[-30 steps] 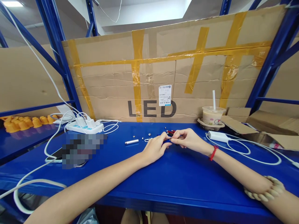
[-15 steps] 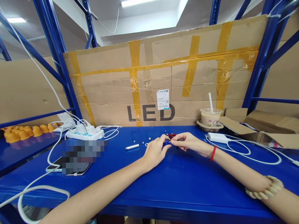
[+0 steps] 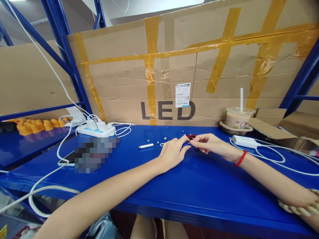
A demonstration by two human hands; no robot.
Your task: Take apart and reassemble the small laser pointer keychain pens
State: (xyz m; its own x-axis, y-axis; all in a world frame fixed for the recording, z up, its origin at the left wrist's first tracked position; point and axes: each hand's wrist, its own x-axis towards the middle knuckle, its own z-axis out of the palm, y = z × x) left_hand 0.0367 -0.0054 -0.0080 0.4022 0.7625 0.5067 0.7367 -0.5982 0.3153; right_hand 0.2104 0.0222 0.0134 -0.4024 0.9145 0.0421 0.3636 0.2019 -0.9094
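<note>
My left hand [image 3: 173,153] rests on the blue table with its fingers closed on a slim blue piece [image 3: 185,144], mostly covered by the fingers. At the right end of that piece, my right hand [image 3: 210,145] is pinched; whatever lies between its fingertips is too small to make out. Just behind the fingertips is a slim red item [image 3: 191,135], partly covered. A short silver tube [image 3: 146,146] lies left of my left hand. Around it are small metal bits, one a round silver piece [image 3: 165,138]. A pale loop [image 3: 161,144] shows beside the left knuckles.
A power strip [image 3: 96,131] with white cables and a pixelated patch over a phone [image 3: 67,158] occupy the left. At right stand a drink cup [image 3: 239,118] in a cardboard holder and a white adapter [image 3: 245,142] with cable. Taped cardboard [image 3: 119,86] walls the back.
The view has tipped downward and turned slightly left, so more of the floor and legs shows. Both hands keep nearly the same grip on the blue piece.
</note>
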